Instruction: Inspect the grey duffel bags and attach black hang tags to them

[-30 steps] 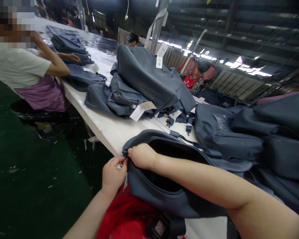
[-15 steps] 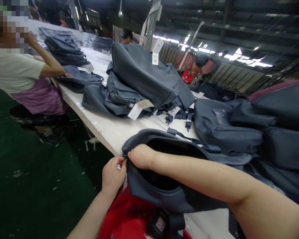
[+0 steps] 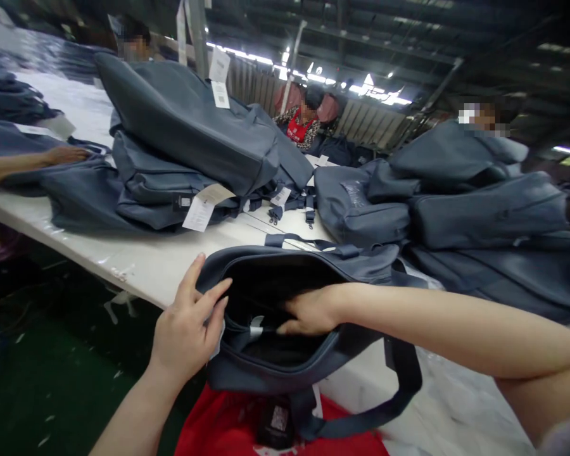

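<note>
A dark blue duffel bag (image 3: 285,373) lies at the table's front edge with its mouth wide apart. My left hand (image 3: 185,326) is open at the bag's left end, its fingers spread over the rim. Reaching into the mouth, my right hand (image 3: 316,310) has thumb and fingers apart, though its fingertips are partly lost in the dark interior. A small white label (image 3: 256,326) shows inside, left of that hand. One webbing strap (image 3: 403,386) loops down the near side, and a black tag (image 3: 276,421) hangs in front of red cloth (image 3: 209,424).
More blue bags (image 3: 199,133) are heaped across the white table (image 3: 137,269), with paper tags (image 3: 204,209) on them. Another pile of bags (image 3: 484,209) stands at right. A co-worker's hand (image 3: 66,154) rests on a bag at far left. Other people sit farther back.
My left hand has let go of the bag's end and spread its fingers. My right hand has moved from that end into the bag's mouth. The view has swung right.
</note>
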### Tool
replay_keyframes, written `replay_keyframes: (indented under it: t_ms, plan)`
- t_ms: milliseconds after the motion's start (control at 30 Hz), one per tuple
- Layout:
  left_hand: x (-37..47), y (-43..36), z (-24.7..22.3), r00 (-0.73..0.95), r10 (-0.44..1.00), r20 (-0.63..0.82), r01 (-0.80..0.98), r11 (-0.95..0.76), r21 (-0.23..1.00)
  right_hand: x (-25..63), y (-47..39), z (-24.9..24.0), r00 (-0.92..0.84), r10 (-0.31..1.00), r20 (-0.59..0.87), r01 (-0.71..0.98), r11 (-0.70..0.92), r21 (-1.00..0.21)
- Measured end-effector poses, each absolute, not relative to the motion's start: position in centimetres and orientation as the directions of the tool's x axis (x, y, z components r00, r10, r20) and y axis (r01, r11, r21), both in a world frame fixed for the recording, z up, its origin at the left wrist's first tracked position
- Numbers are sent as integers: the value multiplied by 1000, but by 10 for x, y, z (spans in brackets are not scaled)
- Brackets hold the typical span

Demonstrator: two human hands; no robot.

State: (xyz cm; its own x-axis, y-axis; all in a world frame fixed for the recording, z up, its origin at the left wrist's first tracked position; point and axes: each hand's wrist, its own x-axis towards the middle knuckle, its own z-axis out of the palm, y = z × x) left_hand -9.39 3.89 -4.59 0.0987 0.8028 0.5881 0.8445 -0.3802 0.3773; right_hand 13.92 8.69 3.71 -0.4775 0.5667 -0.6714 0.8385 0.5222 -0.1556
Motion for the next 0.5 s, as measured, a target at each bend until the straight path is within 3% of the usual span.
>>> replay_keyframes:
  t_ms: [67,100,233,367,433,500]
  plan:
    - [-85,55,-43,133,827,546,868,-363,340,141,76,27,-469,435,-769,838,495,-231]
    - [-83,63,-42,133,836,532,869,-357,344,141,71,23,-467,436,-769,840,490,-233]
    - [-80,77,-44,105,856,507,847,-343,405,149,61,27,-513,510,-690,828,505,-243]
    - [-87,74,-45,102,839,535,828,-370,422,175,61,67,-665,555,-499,732,615,-292]
    - [-89,72,-43,114,834,540,818,-387,426,188,63,85,-692,595,-409,713,651,-260]
    - [-88,73,-41,128,834,537,819,-394,417,194,69,91,-664,626,-409,730,662,-172]
